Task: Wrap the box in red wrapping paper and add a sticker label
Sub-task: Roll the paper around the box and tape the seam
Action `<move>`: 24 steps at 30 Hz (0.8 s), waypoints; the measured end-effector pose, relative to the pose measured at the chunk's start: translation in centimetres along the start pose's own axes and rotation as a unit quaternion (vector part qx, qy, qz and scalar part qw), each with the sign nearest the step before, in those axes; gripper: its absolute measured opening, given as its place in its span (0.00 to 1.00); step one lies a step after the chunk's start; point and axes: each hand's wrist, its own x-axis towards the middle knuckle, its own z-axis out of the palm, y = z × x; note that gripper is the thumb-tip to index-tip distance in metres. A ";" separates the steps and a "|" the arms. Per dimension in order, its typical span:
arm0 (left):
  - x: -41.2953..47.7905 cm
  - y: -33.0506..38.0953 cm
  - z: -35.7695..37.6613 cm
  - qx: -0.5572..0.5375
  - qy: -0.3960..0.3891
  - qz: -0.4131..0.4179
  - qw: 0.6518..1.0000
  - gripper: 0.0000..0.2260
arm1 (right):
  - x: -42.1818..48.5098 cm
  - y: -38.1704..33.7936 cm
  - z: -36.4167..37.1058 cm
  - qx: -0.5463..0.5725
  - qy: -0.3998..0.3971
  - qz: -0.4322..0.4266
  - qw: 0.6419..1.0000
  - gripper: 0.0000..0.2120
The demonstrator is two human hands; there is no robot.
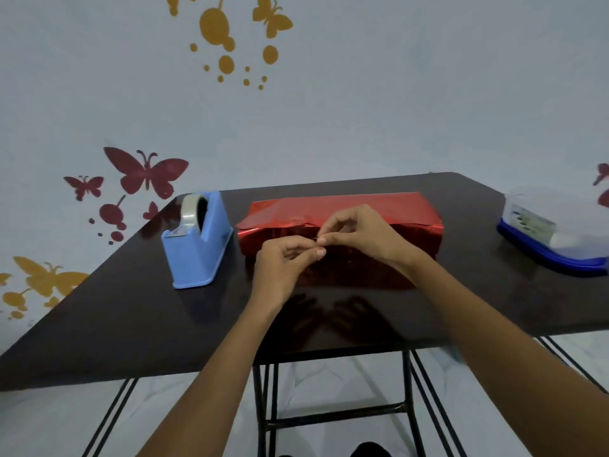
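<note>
The left hand (283, 262) and right hand (361, 235) are pinching one small clear piece (318, 240) between curled fingers (314, 253). The red-wrapped box (395, 209) is lying crosswise on the desk (131, 311) just beyond them

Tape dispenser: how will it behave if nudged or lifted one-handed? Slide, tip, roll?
The dispenser looks like rigid blue plastic with a wide flat base, so it is unlikely to tip or roll. The glossy table suggests it may slide when pushed. The tape roll sits in an open slot and might drop out if upended.
</note>
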 end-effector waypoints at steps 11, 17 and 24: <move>-0.8 2.0 8.7 -0.225 0.021 -0.101 0.969 0.06 | -4.7 1.2 -4.7 -0.266 0.071 0.046 0.960 0.06; -0.6 2.4 9.6 -0.176 0.005 -0.103 0.979 0.05 | -5.8 1.4 -6.5 -0.304 0.077 0.031 0.949 0.06; 0.9 2.6 10.7 -0.184 0.081 -0.148 0.968 0.03 | -4.8 4.3 -8.1 -0.159 0.257 0.014 0.953 0.18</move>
